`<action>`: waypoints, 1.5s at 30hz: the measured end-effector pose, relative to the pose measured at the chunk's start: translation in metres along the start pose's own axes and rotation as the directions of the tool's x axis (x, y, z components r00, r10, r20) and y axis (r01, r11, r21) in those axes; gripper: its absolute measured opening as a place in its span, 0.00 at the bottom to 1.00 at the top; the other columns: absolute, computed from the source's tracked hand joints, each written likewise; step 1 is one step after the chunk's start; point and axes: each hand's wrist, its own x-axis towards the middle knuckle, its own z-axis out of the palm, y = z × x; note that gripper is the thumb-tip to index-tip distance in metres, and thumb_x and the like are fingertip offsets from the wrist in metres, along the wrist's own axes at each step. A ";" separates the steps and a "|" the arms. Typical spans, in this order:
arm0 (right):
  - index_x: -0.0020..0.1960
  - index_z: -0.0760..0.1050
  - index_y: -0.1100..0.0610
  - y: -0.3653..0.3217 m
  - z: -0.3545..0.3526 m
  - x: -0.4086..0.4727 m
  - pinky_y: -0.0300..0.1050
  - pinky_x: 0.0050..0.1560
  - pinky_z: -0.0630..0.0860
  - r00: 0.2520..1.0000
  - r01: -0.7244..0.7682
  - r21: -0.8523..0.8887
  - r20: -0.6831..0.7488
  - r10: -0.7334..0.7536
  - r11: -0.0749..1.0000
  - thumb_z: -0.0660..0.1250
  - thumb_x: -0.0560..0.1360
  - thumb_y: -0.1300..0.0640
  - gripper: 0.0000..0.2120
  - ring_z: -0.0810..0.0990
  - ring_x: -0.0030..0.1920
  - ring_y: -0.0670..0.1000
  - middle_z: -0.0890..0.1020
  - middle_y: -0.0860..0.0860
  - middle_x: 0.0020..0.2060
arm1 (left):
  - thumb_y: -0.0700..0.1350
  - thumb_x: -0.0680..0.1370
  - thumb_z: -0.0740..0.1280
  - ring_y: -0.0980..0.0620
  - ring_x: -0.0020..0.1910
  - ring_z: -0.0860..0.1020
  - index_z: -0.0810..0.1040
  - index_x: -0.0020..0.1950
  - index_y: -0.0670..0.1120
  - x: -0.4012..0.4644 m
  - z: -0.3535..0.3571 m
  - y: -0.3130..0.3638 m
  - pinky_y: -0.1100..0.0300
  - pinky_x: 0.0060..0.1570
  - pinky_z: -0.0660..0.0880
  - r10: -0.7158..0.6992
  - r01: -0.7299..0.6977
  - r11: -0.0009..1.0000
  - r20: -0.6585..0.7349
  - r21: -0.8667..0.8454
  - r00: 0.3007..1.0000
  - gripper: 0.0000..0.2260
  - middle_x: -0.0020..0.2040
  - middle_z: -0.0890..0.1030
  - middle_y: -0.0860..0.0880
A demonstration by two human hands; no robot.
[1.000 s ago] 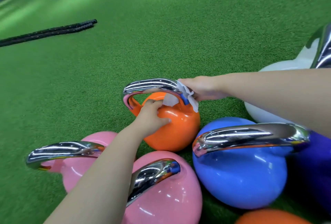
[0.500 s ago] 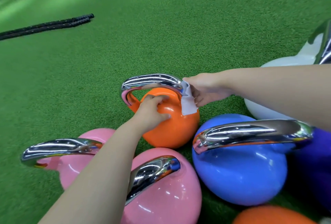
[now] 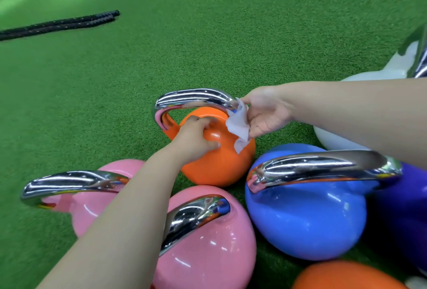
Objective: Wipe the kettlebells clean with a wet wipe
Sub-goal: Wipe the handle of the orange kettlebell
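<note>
An orange kettlebell (image 3: 221,166) with a chrome handle (image 3: 191,97) stands on the green turf in the middle. My left hand (image 3: 196,140) presses on the top of its body, fingers curled under the handle. My right hand (image 3: 265,113) holds a white wet wipe (image 3: 239,126) at the right end of that handle, where the handle meets the body. The wipe hangs down over the orange shoulder.
Two pink kettlebells (image 3: 208,254) (image 3: 87,210) sit near me on the left, a blue one (image 3: 307,224) on the right, then a purple one (image 3: 406,207), a white one (image 3: 332,138) and another orange one (image 3: 342,277). A black battle rope (image 3: 57,23) lies far left on open turf (image 3: 208,34).
My right hand has slid the wipe from the top of the handle's right end down onto its lower bend and opened out. My left hand stays on the orange body.
</note>
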 end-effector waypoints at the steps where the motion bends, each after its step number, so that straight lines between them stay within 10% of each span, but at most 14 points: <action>1: 0.48 0.71 0.64 0.000 0.000 0.002 0.50 0.39 0.81 1.000 -0.017 0.034 0.000 0.017 0.999 0.48 0.82 0.53 0.18 0.76 0.41 0.55 0.75 0.60 0.42 | 0.42 0.70 0.73 0.46 0.55 0.71 0.71 0.65 0.46 0.001 -0.001 0.001 0.60 0.59 0.68 0.004 -0.004 1.000 -0.009 -0.006 1.000 0.25 0.53 0.69 0.47; 4: 0.53 0.69 0.62 0.001 -0.002 0.012 0.53 0.66 0.69 0.998 -0.042 -0.017 -0.041 0.042 0.999 0.49 0.81 0.54 0.14 0.75 0.52 0.55 0.74 0.59 0.51 | 0.41 0.71 0.72 0.50 0.43 0.71 0.71 0.49 0.45 0.000 -0.003 0.012 0.62 0.39 0.64 -0.011 0.006 0.998 -0.079 -0.062 0.997 0.11 0.41 0.70 0.53; 7: 0.59 0.72 0.59 0.007 -0.020 0.040 0.53 0.66 0.68 0.989 -0.079 -0.046 -0.130 0.072 0.996 0.63 0.76 0.55 0.14 0.74 0.60 0.54 0.76 0.57 0.59 | 0.45 0.74 0.70 0.54 0.31 0.72 0.71 0.35 0.48 -0.009 -0.010 0.027 0.60 0.35 0.69 -0.029 0.046 0.979 0.087 -0.198 0.996 0.10 0.32 0.74 0.52; 12: 0.70 0.56 0.73 0.007 -0.007 0.005 0.55 0.63 0.69 0.998 0.026 0.132 -0.068 -0.017 0.991 0.41 0.82 0.51 0.28 0.71 0.62 0.64 0.70 0.70 0.60 | 0.42 0.77 0.65 0.61 0.46 0.78 0.77 0.55 0.48 -0.029 -0.011 0.054 0.70 0.47 0.73 0.165 0.065 0.915 0.517 -0.398 0.840 0.08 0.48 0.81 0.55; 15: 0.71 0.51 0.73 0.006 -0.008 0.000 0.55 0.44 0.77 0.999 -0.035 0.252 -0.007 0.038 0.967 0.41 0.82 0.50 0.29 0.77 0.46 0.63 0.65 0.75 0.62 | 0.46 0.75 0.68 0.54 0.56 0.76 0.74 0.63 0.44 -0.021 0.003 0.061 0.63 0.57 0.71 0.198 -0.141 0.966 0.270 -0.218 0.942 0.17 0.57 0.79 0.48; 17: 0.72 0.50 0.71 0.006 -0.007 0.000 0.56 0.48 0.78 0.996 -0.030 0.247 -0.071 0.048 0.969 0.42 0.82 0.51 0.27 0.77 0.53 0.67 0.63 0.70 0.68 | 0.49 0.73 0.66 0.47 0.55 0.75 0.75 0.59 0.41 -0.019 0.009 0.062 0.57 0.55 0.70 0.244 -0.245 0.969 0.143 -0.012 0.959 0.18 0.54 0.78 0.44; 20: 0.67 0.64 0.70 0.009 -0.008 0.003 0.55 0.62 0.72 0.988 -0.045 0.174 -0.137 0.070 0.984 0.50 0.81 0.62 0.18 0.74 0.62 0.65 0.70 0.63 0.66 | 0.49 0.76 0.65 0.42 0.66 0.66 0.63 0.72 0.44 -0.025 0.016 0.062 0.55 0.64 0.64 0.102 -0.168 0.947 0.239 0.275 0.966 0.27 0.67 0.68 0.42; 24: 0.46 0.71 0.69 0.011 -0.005 -0.001 0.51 0.44 0.78 0.982 0.006 0.100 -0.190 0.014 0.995 0.47 0.80 0.62 0.17 0.80 0.42 0.59 0.78 0.63 0.41 | 0.51 0.78 0.62 0.42 0.71 0.58 0.61 0.73 0.46 -0.031 0.008 0.069 0.55 0.68 0.57 -0.121 0.000 0.919 0.282 0.394 0.952 0.25 0.72 0.61 0.42; 29: 0.43 0.69 0.71 0.012 -0.005 -0.006 0.50 0.40 0.77 0.984 0.002 0.119 -0.180 0.019 0.993 0.44 0.81 0.59 0.21 0.77 0.46 0.60 0.76 0.62 0.37 | 0.41 0.78 0.60 0.46 0.41 0.75 0.74 0.49 0.47 -0.056 0.007 0.105 0.59 0.38 0.73 -0.213 0.280 0.929 0.270 -0.241 0.939 0.04 0.45 0.77 0.39; 32: 0.50 0.66 0.72 0.012 -0.006 -0.006 0.50 0.34 0.78 0.988 -0.006 0.124 -0.155 0.026 0.992 0.43 0.81 0.56 0.21 0.79 0.47 0.61 0.76 0.64 0.41 | 0.34 0.75 0.58 0.51 0.27 0.69 0.67 0.62 0.43 -0.051 0.024 0.112 0.68 0.16 0.64 -0.349 0.436 0.730 0.261 -0.526 0.900 0.16 0.42 0.76 0.36; 34: 0.49 0.69 0.71 0.014 -0.008 -0.003 0.48 0.28 0.78 0.989 -0.006 0.069 -0.146 0.016 0.998 0.43 0.80 0.58 0.20 0.79 0.38 0.58 0.76 0.63 0.41 | 0.34 0.75 0.58 0.53 0.26 0.74 0.65 0.62 0.44 -0.042 0.028 0.113 0.69 0.20 0.69 -0.402 0.501 0.556 0.313 -0.663 0.861 0.16 0.41 0.78 0.41; 37: 0.47 0.72 0.67 0.016 -0.008 -0.001 0.45 0.25 0.76 0.978 -0.014 -0.040 -0.207 0.006 0.999 0.47 0.79 0.60 0.17 0.76 0.34 0.55 0.76 0.60 0.39 | 0.33 0.74 0.58 0.51 0.50 0.77 0.62 0.65 0.47 -0.032 0.032 0.111 0.53 0.42 0.78 -0.424 0.518 0.371 0.356 -0.770 0.833 0.20 0.62 0.72 0.46; 42: 0.43 0.70 0.66 0.017 -0.007 0.003 0.47 0.32 0.76 0.960 -0.030 -0.050 -0.278 0.015 0.998 0.52 0.79 0.60 0.13 0.71 0.35 0.52 0.72 0.58 0.38 | 0.29 0.65 0.58 0.47 0.49 0.74 0.72 0.58 0.49 -0.023 0.039 0.097 0.54 0.47 0.76 -0.530 0.398 0.398 0.147 -0.827 0.835 0.25 0.59 0.76 0.43; 45: 0.42 0.70 0.68 0.016 -0.006 0.005 0.47 0.45 0.76 0.951 -0.038 -0.012 -0.309 0.032 0.999 0.49 0.79 0.58 0.17 0.75 0.40 0.56 0.74 0.61 0.42 | 0.31 0.74 0.57 0.44 0.57 0.72 0.72 0.65 0.44 -0.015 0.038 0.092 0.57 0.51 0.76 -0.577 0.450 0.605 0.027 -0.657 0.816 0.21 0.67 0.67 0.41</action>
